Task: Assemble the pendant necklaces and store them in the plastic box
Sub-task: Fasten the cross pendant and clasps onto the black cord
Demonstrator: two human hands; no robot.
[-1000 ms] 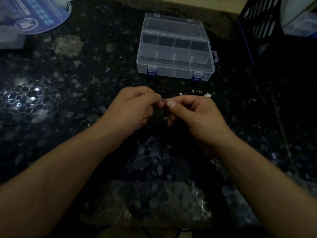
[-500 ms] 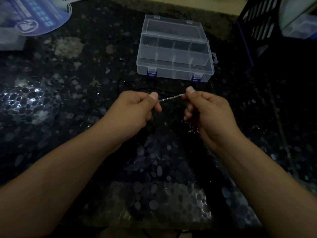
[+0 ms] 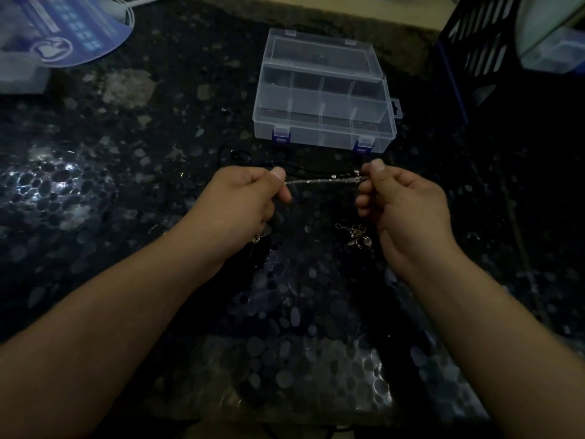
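A thin silver chain (image 3: 323, 180) is stretched nearly level between my two hands above the dark stone table. My left hand (image 3: 245, 204) pinches its left end between thumb and forefinger. The right end is pinched by my right hand (image 3: 403, 210). A small heap of metal pendants (image 3: 356, 237) lies on the table below the right hand. Black cords (image 3: 240, 156) lie just beyond my hands. The clear plastic box (image 3: 324, 122) with blue latches and several compartments stands farther back, its lid open.
A blue printed round card (image 3: 68, 30) and a pale box (image 3: 19, 74) lie at the far left. A dark slatted crate (image 3: 474, 55) stands at the far right, with a clear container (image 3: 554, 55) beyond it. The table's front edge (image 3: 285, 419) runs along the bottom.
My hands were close together a second ago and have since drawn apart sideways. The chain now runs longer between them, and the pendants below the right hand have come into sight.
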